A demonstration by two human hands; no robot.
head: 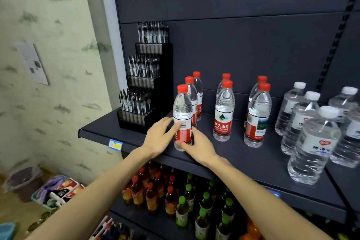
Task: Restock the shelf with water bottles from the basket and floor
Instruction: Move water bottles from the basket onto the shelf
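Shelf (243, 154) carries rows of red-cap bottles beyond fingers. Front bottle (182, 117) stands upright near edge, heading left row. Left hand (158, 138) fingers loosely spread, steadying its label; right hand (196, 147) pinches base, prob. squaring it w/ row.

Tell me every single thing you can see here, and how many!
Red-capped water bottles: seven, clear with red labels, in three rows on the dark shelf; the front left one is between both hands.
White-capped water bottles: at least five, clear, right end of the same shelf.
Pen display: one, black, three tiers, left end of the shelf.
Drink bottles: many, red caps and green caps, shelf below.
Price tag: one, blue and yellow, shelf's front edge.
Basket: one, pale green, holding packets, on the floor at left.
Bin: one, purplish, by the wall.
Paper: one, white, on the wall.
Left hand: touches the bottle's left side.
Right hand: grips its base.
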